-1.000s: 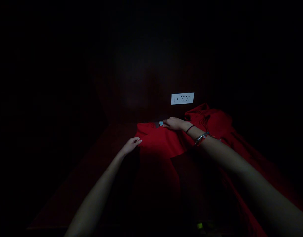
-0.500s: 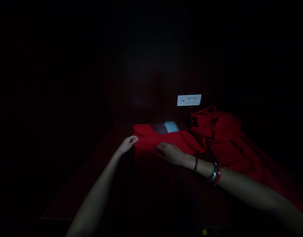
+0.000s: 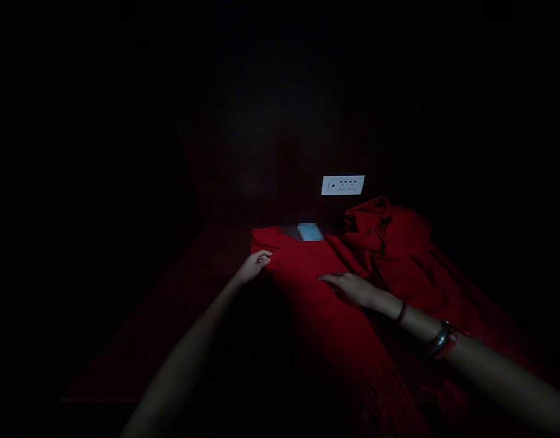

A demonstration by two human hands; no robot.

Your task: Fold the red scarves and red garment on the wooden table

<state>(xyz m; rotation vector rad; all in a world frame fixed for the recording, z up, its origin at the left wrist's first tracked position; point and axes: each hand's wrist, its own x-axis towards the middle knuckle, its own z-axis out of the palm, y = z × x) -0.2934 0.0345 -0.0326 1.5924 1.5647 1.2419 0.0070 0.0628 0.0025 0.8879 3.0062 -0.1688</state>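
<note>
A red fringed cloth (image 3: 316, 310) lies spread along a dark table (image 3: 179, 310) in very dim light. My left hand (image 3: 256, 265) grips the cloth's left edge near its far corner, fingers curled on the fabric. Flat on the cloth's middle rests my right hand (image 3: 350, 287), fingers stretched out and pointing left. Bangles and a thread band circle my right wrist. More of the red cloth lies bunched in a heap (image 3: 389, 237) at the back right. The cloth's near end has a fringe (image 3: 389, 395).
A white socket plate (image 3: 343, 184) sits on the dark back wall. A small pale blue object (image 3: 309, 232) lies behind the cloth's far edge. The table's left side and front edge fade into darkness.
My right hand moved from the cloth's far edge back toward me and now lies flat on the middle. The cloth's near part now lies spread out, fringe showing. My left hand keeps its hold.
</note>
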